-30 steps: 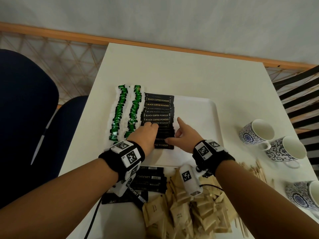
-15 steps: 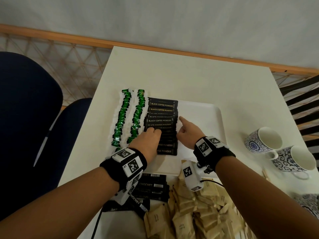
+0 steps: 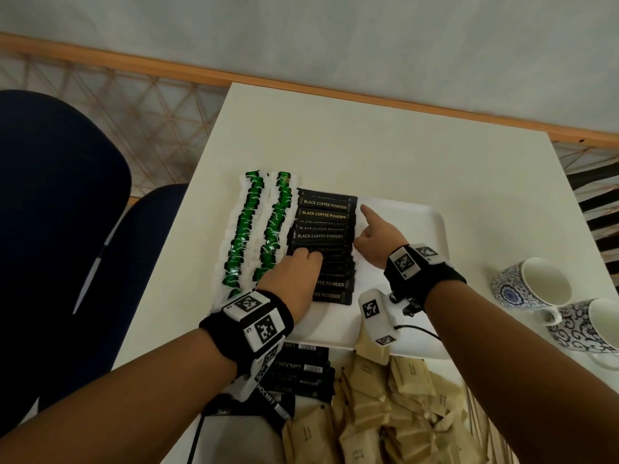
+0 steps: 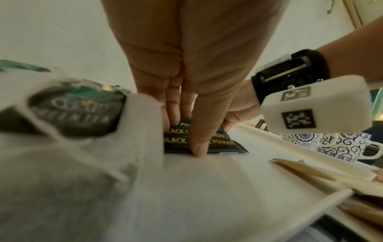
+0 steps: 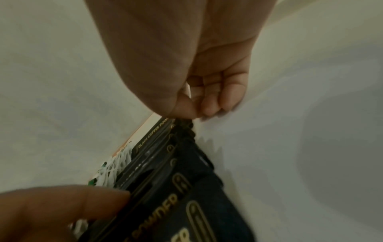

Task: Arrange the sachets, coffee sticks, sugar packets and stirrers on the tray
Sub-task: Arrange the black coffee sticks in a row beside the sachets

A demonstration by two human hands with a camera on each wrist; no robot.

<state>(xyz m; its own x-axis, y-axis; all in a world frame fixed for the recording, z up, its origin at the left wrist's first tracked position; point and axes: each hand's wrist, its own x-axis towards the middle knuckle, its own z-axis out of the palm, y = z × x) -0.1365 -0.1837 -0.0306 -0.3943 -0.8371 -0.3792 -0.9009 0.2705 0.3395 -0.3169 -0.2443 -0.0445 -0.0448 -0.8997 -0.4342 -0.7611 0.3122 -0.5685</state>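
Black coffee sticks (image 3: 321,242), overlapped in a column on the white tray (image 3: 415,229), are pressed by the flat left hand (image 3: 294,276) and nudged by the right hand (image 3: 375,239), forefinger extended, other fingers curled; overpushing could scatter them.

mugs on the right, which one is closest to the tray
The blue floral mug, the farther one of the two in full view. It stands just right of the tray; the scroll-patterned mug sits further right and nearer the person.
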